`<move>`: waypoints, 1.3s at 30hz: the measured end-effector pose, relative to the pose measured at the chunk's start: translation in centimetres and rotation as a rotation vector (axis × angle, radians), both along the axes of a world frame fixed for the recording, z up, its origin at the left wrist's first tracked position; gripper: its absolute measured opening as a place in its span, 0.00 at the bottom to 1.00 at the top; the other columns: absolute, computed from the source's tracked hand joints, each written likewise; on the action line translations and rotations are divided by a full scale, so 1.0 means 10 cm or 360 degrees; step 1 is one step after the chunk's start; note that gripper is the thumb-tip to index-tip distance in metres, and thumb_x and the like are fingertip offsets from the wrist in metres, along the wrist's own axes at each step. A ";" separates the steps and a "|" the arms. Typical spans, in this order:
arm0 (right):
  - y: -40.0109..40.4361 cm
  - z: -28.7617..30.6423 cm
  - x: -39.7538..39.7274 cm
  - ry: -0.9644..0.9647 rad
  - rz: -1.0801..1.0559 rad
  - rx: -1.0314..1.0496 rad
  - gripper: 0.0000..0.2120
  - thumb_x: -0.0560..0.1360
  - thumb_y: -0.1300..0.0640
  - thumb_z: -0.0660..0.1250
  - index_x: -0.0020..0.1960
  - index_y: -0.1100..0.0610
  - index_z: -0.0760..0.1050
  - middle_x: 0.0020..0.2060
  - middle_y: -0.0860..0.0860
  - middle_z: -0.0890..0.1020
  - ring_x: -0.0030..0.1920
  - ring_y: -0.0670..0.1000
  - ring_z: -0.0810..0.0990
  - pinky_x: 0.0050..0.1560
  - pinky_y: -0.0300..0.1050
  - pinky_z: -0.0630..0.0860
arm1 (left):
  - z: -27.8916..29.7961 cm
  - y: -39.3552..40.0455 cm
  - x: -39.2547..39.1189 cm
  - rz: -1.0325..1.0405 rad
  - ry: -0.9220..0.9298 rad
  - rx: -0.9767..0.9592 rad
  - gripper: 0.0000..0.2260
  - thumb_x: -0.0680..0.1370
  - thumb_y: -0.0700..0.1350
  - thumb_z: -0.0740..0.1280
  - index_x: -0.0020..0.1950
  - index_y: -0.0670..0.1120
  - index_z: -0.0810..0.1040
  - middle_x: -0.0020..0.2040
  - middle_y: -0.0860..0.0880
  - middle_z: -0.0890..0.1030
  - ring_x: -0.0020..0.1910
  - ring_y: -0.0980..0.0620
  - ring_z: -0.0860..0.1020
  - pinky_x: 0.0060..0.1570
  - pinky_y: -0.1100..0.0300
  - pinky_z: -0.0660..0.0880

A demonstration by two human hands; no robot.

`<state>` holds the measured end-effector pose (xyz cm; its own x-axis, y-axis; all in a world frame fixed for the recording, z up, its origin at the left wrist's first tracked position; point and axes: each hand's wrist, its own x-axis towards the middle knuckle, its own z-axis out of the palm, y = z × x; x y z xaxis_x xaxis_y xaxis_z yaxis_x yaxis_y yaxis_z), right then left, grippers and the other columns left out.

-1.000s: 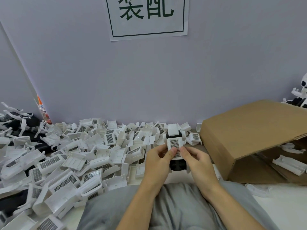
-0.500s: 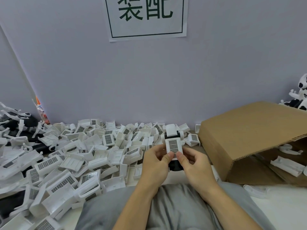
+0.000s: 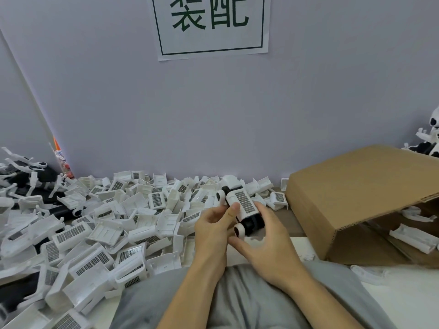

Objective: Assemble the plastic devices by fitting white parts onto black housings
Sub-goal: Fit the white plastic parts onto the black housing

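I see a pale lilac wall (image 3: 308, 103) filling most of the view, with a white paper sign (image 3: 211, 24) bearing green characters taped near the top. Below it the desk (image 3: 403, 302) shows as a pale surface at lower right. On its right side lies a brown cardboard box (image 3: 356, 195), tipped with its open side toward the right, white pieces visible inside. The left half of the desk is buried under a heap of loose white parts (image 3: 95, 233), many with dark grilled faces, and some black housings (image 3: 45, 176) lie at the far left. Grey fabric (image 3: 237, 300) covers my lap at the bottom.

Between the heap and the box, held above the desk, is the device (image 3: 244, 210): a black housing with a white grilled part on top and round white-rimmed ends, tilted diagonally. My left hand (image 3: 213, 231) grips it from the left, thumb pressing on the white part's edge. My right hand (image 3: 268, 245) cups it from the right and below, fingers curled around the black body
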<state>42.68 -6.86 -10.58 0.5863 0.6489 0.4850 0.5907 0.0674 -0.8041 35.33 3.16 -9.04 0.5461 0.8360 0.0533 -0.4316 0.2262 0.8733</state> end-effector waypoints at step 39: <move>-0.18 0.14 0.17 0.1153 0.0263 0.0541 0.21 0.71 0.40 0.64 0.61 0.46 0.78 0.55 0.55 0.83 0.49 0.49 0.82 0.49 0.46 0.74 | 0.01 0.07 -0.02 -0.0164 -0.0069 -0.0304 0.18 0.67 0.39 0.75 0.55 0.37 0.79 0.49 0.40 0.79 0.38 0.46 0.79 0.43 0.51 0.79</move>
<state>44.42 -8.67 -9.18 0.7396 0.6399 0.2085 -0.1066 0.4173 -0.9025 35.10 3.82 -8.97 0.6299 0.7730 -0.0753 -0.4339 0.4307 0.7914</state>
